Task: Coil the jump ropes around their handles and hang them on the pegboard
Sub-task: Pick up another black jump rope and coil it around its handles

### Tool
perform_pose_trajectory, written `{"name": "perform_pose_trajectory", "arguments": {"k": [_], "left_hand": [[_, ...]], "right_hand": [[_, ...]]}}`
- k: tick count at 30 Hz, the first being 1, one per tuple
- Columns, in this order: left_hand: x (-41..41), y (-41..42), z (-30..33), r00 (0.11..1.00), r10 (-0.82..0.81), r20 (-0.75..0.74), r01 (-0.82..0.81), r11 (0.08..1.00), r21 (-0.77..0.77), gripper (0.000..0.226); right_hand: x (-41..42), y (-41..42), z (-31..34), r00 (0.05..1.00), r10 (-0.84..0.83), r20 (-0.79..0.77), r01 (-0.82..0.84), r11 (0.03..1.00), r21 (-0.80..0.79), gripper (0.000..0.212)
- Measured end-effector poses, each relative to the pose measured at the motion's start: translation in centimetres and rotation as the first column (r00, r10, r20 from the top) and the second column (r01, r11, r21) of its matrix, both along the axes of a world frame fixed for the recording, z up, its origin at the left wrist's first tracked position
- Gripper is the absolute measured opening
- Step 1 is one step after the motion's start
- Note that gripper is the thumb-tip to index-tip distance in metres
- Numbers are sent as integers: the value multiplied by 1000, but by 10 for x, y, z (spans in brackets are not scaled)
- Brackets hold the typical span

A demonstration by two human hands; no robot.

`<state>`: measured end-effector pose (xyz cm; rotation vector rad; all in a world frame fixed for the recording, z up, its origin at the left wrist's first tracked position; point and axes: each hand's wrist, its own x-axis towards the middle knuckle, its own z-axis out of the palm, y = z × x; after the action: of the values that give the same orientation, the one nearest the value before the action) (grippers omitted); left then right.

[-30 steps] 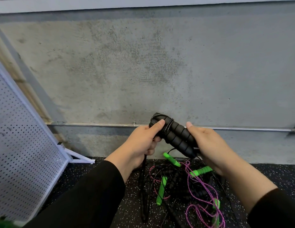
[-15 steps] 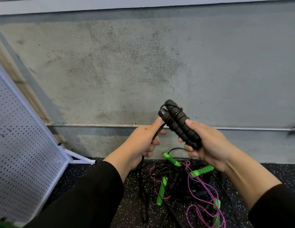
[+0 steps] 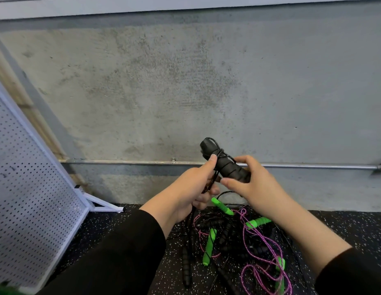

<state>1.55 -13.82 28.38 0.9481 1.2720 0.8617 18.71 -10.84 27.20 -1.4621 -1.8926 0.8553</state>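
Black foam handles [image 3: 225, 165], two held together as one bundle, are what we have in our hands in front of the concrete wall [image 3: 185, 92]. Our right hand [image 3: 249, 186] is curled around the lower end of the bundle. Our left hand [image 3: 191, 188] pinches the thin black cord [image 3: 215, 177] just beside it, thumb pressing near the upper wraps. A few turns already lie around the bundle, so we judge the coiling is in progress. The next move asks us to keep the cord tight and lay another turn. Below the bundle, on the speckled floor [image 3: 121, 241], waits a tangled pile [image 3: 238, 237] of green handles and purple cord, and our cord may catch in it. Left of the bundle leans the white pegboard [image 3: 32, 199], well apart.
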Motion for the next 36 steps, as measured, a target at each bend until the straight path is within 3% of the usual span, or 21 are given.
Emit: {"name": "perform_pose_trajectory", "arguments": {"k": [4,8,11,13,15,17,18,20,22,25,28,31,34,36], "left_hand": [[1,-2,0,993,111,36,-110,994,-17,55],[-3,-1,-3,970,242,22,-242,970,-8,47],[-7,2,-5,962,272,39,-273,962,18,41],[-8,3,-6,969,241,62,-243,969,35,39],[-8,4,-5,976,198,89,-203,978,53,37],[-8,4,-4,982,168,82,-174,981,81,35],[-8,4,-3,985,157,75,-164,982,91,34],[-8,3,-3,986,147,75,-154,983,97,34],[-9,3,-3,986,142,84,-150,984,99,35],[-11,5,-3,987,123,99,-133,986,101,36],[-14,4,-1,995,89,37,-92,992,82,37],[-19,2,-1,998,36,-55,-34,999,36,51],[-24,2,-2,994,21,-104,-21,1000,7,73],[-23,2,-2,995,30,-91,-30,1000,5,83]], "right_hand": [[-10,-9,-2,958,-42,284,-38,962,270,60],[-12,-9,-8,952,37,304,-132,945,298,72],[-12,-7,-6,990,130,54,-138,974,183,57],[-13,-6,-6,983,73,-169,-63,996,59,46],[-13,-5,-4,903,-38,-428,-69,970,-232,53],[-10,-7,0,717,-177,-674,-285,809,-515,63],[-7,-7,3,658,-228,-717,-385,717,-581,69],[-1,-7,6,610,-255,-750,-509,600,-618,74],[1,-6,7,595,-234,-769,-559,568,-605,68],[0,-3,5,579,-207,-789,-538,630,-560,60],[-3,0,5,571,-212,-793,-403,769,-496,48],[-2,2,4,722,-147,-676,-171,909,-380,31],[3,5,3,843,-110,-526,-27,969,-245,27],[5,7,3,937,-64,-342,18,990,-137,27]]}}
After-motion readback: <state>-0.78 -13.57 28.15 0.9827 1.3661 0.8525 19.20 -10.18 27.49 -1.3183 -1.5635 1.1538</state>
